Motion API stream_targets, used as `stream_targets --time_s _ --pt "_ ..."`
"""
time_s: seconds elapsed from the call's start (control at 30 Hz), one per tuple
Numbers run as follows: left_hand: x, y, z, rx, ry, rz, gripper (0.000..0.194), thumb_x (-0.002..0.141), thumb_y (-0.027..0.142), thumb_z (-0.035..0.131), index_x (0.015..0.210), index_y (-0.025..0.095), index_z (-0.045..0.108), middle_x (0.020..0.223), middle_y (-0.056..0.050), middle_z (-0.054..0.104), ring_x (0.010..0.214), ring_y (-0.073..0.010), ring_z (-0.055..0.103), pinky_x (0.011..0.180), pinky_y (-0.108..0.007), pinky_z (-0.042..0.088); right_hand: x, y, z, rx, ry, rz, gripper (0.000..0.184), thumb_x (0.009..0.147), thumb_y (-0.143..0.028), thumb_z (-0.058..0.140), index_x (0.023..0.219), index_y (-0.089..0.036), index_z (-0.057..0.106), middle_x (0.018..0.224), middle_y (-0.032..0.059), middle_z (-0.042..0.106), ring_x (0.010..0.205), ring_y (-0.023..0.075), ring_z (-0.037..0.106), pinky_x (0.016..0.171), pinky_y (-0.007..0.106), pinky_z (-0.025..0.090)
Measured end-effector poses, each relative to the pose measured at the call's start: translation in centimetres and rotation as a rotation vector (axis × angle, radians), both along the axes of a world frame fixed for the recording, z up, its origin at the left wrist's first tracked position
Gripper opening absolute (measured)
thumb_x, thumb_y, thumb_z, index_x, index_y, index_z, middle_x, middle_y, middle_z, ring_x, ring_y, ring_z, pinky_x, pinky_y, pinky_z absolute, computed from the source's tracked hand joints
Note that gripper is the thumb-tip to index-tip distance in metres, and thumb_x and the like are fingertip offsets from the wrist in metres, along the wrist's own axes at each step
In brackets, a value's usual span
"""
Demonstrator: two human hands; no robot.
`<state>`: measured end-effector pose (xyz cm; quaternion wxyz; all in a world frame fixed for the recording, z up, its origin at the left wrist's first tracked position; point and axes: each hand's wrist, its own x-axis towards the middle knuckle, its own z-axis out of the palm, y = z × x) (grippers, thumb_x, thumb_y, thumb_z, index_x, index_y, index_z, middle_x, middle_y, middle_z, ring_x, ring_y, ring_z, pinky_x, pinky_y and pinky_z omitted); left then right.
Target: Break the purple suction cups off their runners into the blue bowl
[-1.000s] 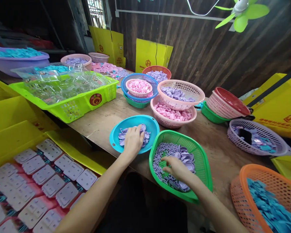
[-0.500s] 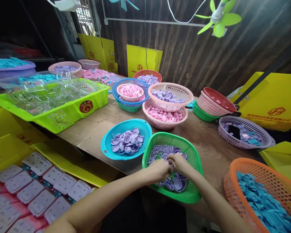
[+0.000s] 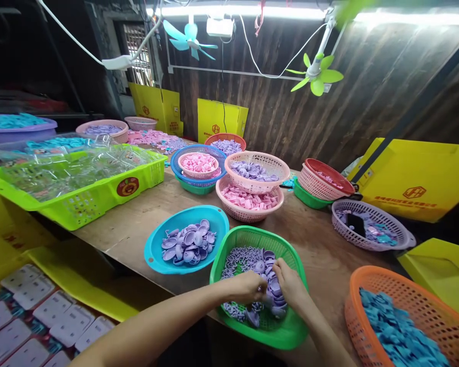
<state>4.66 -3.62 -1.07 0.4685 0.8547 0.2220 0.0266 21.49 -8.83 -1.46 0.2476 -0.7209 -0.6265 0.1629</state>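
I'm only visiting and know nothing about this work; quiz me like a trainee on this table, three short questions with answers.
1. True or false: the left hand and right hand are both over one green basket.
2. What colour are the pieces in the orange basket at lower right? A pink, B blue, C yellow.
3. Complete: in the picture, the turquoise bowl sits to the ____ of that green basket.

Key: 1 true; 2 B; 3 left.
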Motion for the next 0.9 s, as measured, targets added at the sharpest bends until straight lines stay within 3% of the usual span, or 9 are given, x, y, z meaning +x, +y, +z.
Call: stream_targets --time_s 0.13,0.23,0.4,0.5,0.6,0.7,0.77,0.9 --pt "-2.2 0.6 1.4 -0.543 -0.173 0.239 0.029 0.072 0.045 0.054 0.078 0.017 0.049 0.068 0.001 0.056 0.044 -0.0090 0.053 0.049 -0.022 0.042 -0.6 -0.7 0.4 0.047 0.274 0.032 0.019 0.085 -0.032 0.034 0.076 -0.021 0.047 0.055 -0.0042 0.050 0.048 0.0121 0.047 0.049 0.022 0.033" --pt "-3.0 0.5 1.9 -0.702 -0.334 0.305 0.033 0.067 0.044 0.061 0.075 0.015 0.048 0.066 0.001 0.056 0.053 -0.0107 0.055 0.058 -0.026 0.044 -2.0 -1.0 1.7 0.022 0.563 0.048 0.021 0.085 -0.036 0.034 0.087 -0.020 0.048 0.060 -0.0032 0.056 0.042 0.0103 0.047 0.039 0.020 0.033" --pt "-3.5 0.1 1.8 -0.661 -0.445 0.410 0.030 0.059 0.033 0.071 0.070 0.011 0.054 0.060 0.000 0.056 0.059 -0.0095 0.052 0.060 -0.023 0.041 -3.6 -1.3 3.3 0.047 0.701 -0.011 0.030 0.080 -0.044 0.047 0.085 -0.016 0.056 0.060 -0.0007 0.057 0.043 0.0089 0.049 0.037 0.018 0.034" --pt "-3.3 -0.2 1.3 -0.731 -0.488 0.431 0.028 0.062 0.031 0.068 0.074 0.010 0.056 0.062 -0.001 0.057 0.060 -0.0110 0.054 0.062 -0.025 0.042 -3.9 -1.4 3.2 0.000 0.768 -0.033 0.033 0.076 -0.045 0.053 0.089 -0.016 0.060 0.050 -0.0040 0.049 0.040 0.0074 0.042 0.037 0.017 0.031" --pt "-2.7 -0.6 0.8 -0.768 -0.523 0.464 0.029 0.068 0.036 0.062 0.075 0.009 0.056 0.065 -0.002 0.057 0.062 -0.0122 0.057 0.064 -0.026 0.044 -4.3 -1.4 2.8 -0.020 0.911 -0.017 0.035 0.074 -0.047 0.056 0.089 -0.016 0.060 0.058 -0.0018 0.053 0.047 0.0092 0.046 0.040 0.019 0.036" --pt "-2.1 -0.9 0.6 -0.652 -0.550 0.537 0.027 0.069 0.036 0.060 0.075 0.011 0.052 0.066 -0.001 0.056 0.057 -0.0120 0.057 0.058 -0.026 0.047 -5.1 -1.2 2.6 0.019 0.978 -0.015 0.036 0.072 -0.050 0.057 0.086 -0.016 0.061 0.063 -0.0009 0.055 0.051 0.0102 0.048 0.045 0.021 0.039" --pt "-1.8 -1.2 0.6 -0.581 -0.585 0.588 0.028 0.067 0.032 0.062 0.084 0.014 0.048 0.071 0.001 0.054 0.053 -0.0107 0.055 0.052 -0.027 0.048 -5.6 -1.2 2.6 0.050 0.957 -0.032 0.037 0.074 -0.051 0.054 0.087 -0.016 0.062 0.062 -0.0011 0.054 0.050 0.0098 0.046 0.045 0.021 0.038" --pt "-1.9 -1.6 1.0 -0.518 -0.515 0.541 0.031 0.070 0.029 0.057 0.098 0.019 0.047 0.078 0.001 0.052 0.049 -0.0100 0.055 0.045 -0.027 0.050 -5.8 -1.2 2.4 0.104 0.911 -0.035 0.034 0.075 -0.045 0.054 0.093 -0.017 0.060 0.067 0.0001 0.056 0.054 0.0104 0.048 0.047 0.020 0.037"
